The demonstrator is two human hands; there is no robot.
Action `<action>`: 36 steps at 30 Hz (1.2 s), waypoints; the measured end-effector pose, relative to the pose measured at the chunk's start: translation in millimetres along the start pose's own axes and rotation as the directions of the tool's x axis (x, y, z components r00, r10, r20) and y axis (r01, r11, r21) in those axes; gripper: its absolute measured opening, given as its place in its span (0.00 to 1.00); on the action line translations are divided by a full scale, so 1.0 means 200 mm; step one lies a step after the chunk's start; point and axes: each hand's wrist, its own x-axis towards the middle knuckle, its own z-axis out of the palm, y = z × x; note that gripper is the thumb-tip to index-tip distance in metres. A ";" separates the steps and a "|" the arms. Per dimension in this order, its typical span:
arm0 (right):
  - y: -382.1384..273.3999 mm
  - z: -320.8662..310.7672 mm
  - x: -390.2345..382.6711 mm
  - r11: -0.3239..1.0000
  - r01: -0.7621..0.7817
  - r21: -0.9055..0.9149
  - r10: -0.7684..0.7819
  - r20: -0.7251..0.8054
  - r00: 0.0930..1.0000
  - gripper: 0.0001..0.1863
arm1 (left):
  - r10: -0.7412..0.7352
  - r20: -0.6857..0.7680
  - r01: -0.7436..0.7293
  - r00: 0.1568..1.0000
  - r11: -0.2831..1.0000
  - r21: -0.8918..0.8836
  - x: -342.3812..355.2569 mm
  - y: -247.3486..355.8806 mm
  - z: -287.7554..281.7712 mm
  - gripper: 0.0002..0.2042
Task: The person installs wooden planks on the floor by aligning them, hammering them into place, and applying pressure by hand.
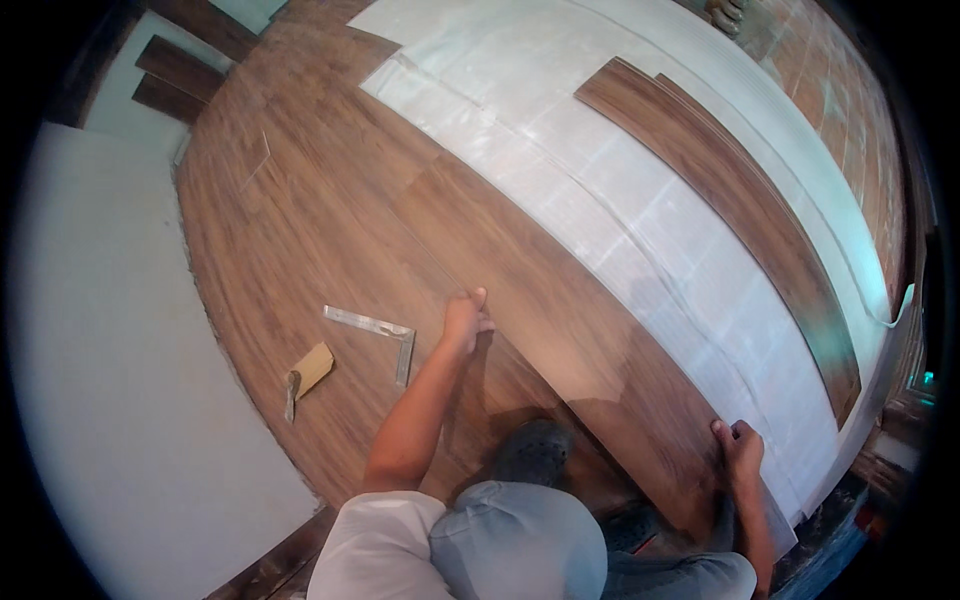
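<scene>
Laminate plank [560, 300]: lies at the laid floor [300, 230]'s edge beside white underlay [640, 220]. Left hand [465, 320] closed on its near long edge; right hand [738, 445] clasps its end. Step: seating the joint. Next, likely: pressing it flat. Steel square [385, 335] nearby.

Laid wood-look flooring [300, 220] in warm brown covers the middle of the room, its planks running diagonally. To the left stands a plain pale wall [110, 380]. To the right the floor is covered by white underlay sheeting [640, 210], glossy where light falls on it, with loose brown planks [740, 190] lying across it. Bare reddish tiles [850, 90] show at the upper right. A metal square [385, 330] and a small scraper [305, 375] lie on the laid boards.
</scene>
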 end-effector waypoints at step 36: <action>0.18 0.52 0.22 0.991 0.068 0.115 -0.073 0.038 0.997 0.35 | 0.585 0.329 -0.293 0.742 -0.158 0.943 0.09 0.08 -0.10 0.47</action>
